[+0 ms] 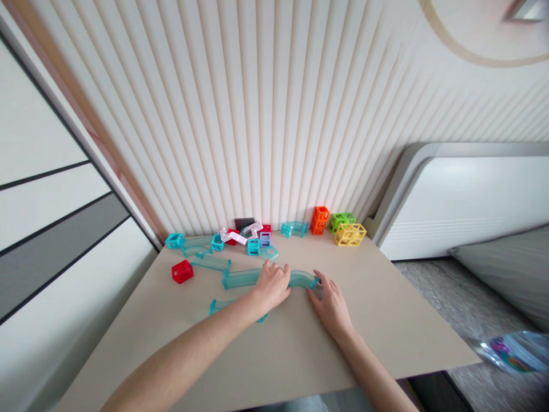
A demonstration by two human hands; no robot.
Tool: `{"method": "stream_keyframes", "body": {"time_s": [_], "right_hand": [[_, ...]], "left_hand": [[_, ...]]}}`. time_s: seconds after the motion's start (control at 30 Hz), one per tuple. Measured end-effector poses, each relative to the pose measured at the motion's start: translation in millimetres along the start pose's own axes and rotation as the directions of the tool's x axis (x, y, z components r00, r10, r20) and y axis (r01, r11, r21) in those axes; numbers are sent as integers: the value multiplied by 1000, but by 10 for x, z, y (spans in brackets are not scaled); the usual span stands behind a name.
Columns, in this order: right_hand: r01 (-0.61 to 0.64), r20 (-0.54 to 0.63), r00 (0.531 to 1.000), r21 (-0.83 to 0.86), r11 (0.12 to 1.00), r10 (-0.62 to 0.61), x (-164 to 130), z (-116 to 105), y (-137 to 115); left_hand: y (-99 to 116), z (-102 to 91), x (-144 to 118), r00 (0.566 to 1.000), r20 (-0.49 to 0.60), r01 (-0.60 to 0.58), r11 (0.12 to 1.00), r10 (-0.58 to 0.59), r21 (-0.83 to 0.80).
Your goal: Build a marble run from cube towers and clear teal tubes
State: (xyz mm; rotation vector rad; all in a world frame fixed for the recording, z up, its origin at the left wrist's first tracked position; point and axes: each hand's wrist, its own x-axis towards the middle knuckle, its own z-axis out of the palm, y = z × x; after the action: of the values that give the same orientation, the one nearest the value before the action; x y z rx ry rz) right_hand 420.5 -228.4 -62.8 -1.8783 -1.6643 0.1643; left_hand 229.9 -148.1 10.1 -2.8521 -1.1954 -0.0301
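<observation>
A straight translucent teal track piece (242, 278) and a curved teal track piece (302, 278) lie end to end on the table. My left hand (273, 284) is closed over the spot where they meet and hides the joint. At the curved piece's right end, my right hand (329, 298) grips it between thumb and fingers. Another teal track piece (221, 305) lies nearer me, partly covered by my left forearm. Just beyond my left hand rests a flat teal ring piece (270, 253).
A red cube (182, 272) and more teal track (212, 262) lie to the left. Along the ribbed wall stand pink pieces (234, 236), an orange stack (319, 221), green cubes (342, 220) and yellow cubes (350, 234). A bed (472, 197) is right of the table (386, 320).
</observation>
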Motion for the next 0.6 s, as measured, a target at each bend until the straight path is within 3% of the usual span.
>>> {"method": "stream_keyframes", "body": {"time_s": [0.27,0.37,0.47,0.6], "right_hand": [[-35,-6,999,18,999,36,-12,11,51],[-52,19,998,4,999,52,-3,24,64],[-65,31,997,-17,998,65,2,39,91],[-76,49,996,-48,996,78,8,60,119]], "left_hand": [[14,-2,-28,999,-46,20,1000,-21,-11],[-88,-102,-179,989,-146,15,999,-20,-38],[-374,-185,-456,927,-372,17,994,-57,-109],[-1043,-129,-937,792,-560,167,969,-241,-181]]}}
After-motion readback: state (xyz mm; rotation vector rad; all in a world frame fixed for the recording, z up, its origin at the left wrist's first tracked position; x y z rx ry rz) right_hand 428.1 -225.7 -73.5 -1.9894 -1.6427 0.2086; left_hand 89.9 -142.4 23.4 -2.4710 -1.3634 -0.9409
